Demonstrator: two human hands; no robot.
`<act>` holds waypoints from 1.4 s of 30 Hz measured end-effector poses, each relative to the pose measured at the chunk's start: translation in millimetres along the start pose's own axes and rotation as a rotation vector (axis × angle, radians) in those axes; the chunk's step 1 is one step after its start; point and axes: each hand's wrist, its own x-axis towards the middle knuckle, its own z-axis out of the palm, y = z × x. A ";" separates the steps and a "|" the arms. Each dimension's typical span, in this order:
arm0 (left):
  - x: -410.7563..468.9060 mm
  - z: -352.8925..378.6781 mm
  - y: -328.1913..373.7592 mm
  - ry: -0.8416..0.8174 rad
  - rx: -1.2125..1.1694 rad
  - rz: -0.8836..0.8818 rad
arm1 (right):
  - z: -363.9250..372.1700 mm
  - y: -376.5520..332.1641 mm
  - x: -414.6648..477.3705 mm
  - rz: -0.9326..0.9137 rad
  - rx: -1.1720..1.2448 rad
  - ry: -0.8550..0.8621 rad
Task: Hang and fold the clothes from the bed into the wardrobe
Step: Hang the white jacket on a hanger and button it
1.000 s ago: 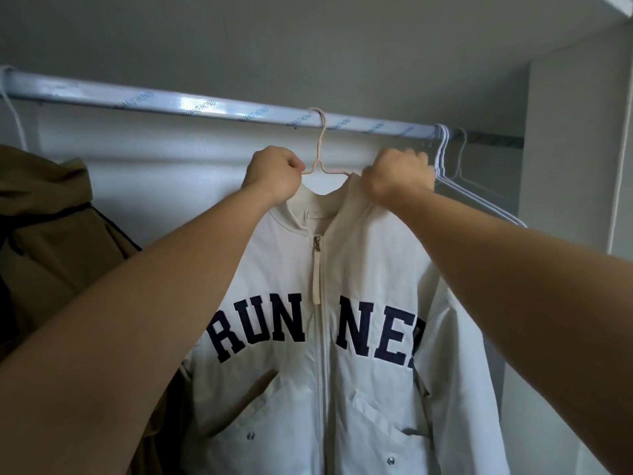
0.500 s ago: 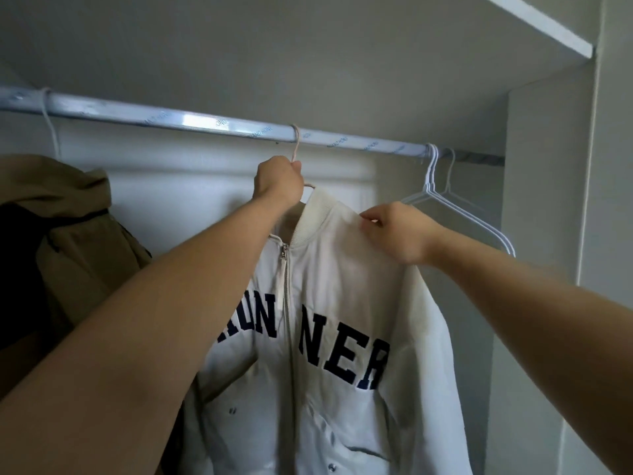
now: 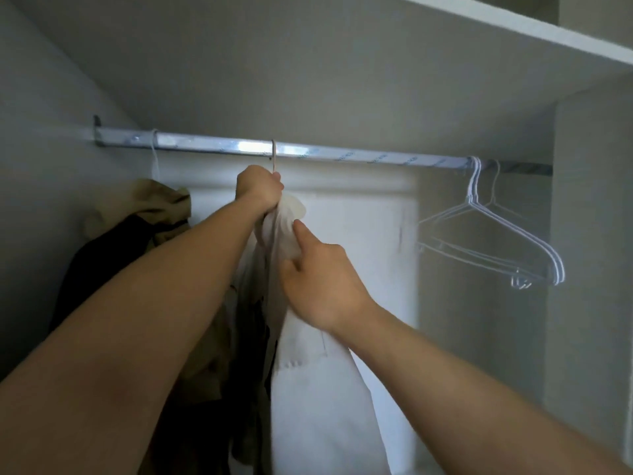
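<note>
White jacket [image 3: 308, 389] hangs edge-on from the wardrobe rail [image 3: 342, 156] by its hanger [image 3: 273, 159], left of the bare wire hangers [image 3: 513, 230]. The left hand [image 3: 260, 190] grips its collar; the right hand [image 3: 318, 286] pinches the shoulder fabric.

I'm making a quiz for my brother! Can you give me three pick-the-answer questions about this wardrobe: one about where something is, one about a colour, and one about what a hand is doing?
1. Where on the rail do the empty hangers hang?
A) left end B) right end C) middle
2. What colour is the jacket that the right hand holds?
A) red B) white C) blue
3. What is the left hand doing?
A) gripping the jacket hanger B) hanging open C) touching the shelf

Answers: 1 B, they dangle near the right wall. 2 B, its cloth is pale white. 3 A, its fingers curl just under the hook, which is over the rail.
</note>
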 end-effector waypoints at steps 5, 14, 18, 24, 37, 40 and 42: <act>2.6 -29.9 -14.9 0.020 0.016 -0.006 | 19.7 -16.4 4.2 -0.042 0.101 -0.012; 7.0 -69.0 -35.4 0.026 0.286 0.089 | 49.8 -38.9 7.6 -0.132 0.182 -0.034; -6.0 -71.5 -13.0 0.119 0.884 0.288 | 46.8 -32.9 3.9 -0.151 0.234 -0.032; -46.4 -10.3 80.7 -0.109 1.073 0.592 | 6.1 31.3 2.4 0.188 0.585 0.375; -128.5 233.2 160.5 -1.005 -0.082 0.077 | -111.3 194.9 -95.4 0.614 0.137 0.874; -147.4 276.0 165.2 -0.882 -0.424 -0.097 | -132.0 211.6 -120.0 0.663 0.077 0.728; -155.1 299.4 167.1 -0.786 -0.579 -0.178 | -144.5 219.8 -132.0 0.685 0.021 0.664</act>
